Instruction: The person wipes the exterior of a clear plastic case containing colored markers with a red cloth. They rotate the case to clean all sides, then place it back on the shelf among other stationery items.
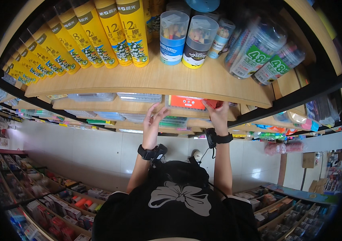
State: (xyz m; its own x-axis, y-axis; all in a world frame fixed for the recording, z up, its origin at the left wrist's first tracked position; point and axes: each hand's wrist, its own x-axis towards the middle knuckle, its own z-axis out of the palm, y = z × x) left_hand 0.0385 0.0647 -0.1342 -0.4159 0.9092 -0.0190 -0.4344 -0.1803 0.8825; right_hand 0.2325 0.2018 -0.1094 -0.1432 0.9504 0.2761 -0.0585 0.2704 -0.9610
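On the shelf below the top one lies a flat red package (187,102) in a clear case. My right hand (218,116) reaches to its right end, with the fingers on a red item (215,103) partly hidden under the top shelf's edge; whether this is part of the same package I cannot tell. My left hand (154,122) is raised left of the package at the shelf's front edge, fingers apart and holding nothing. Clear flat plastic cases (139,97) lie on that shelf farther left. Both wrists wear black straps with small devices.
Yellow coloured-pencil tubes (134,36) stand along the top shelf (146,79), beside a blue pencil tub (174,39), a black-and-yellow tub (199,43) and clear pen tubs (250,57). A black shelf post (291,98) slants at right. Stocked shelves (68,208) stand behind me.
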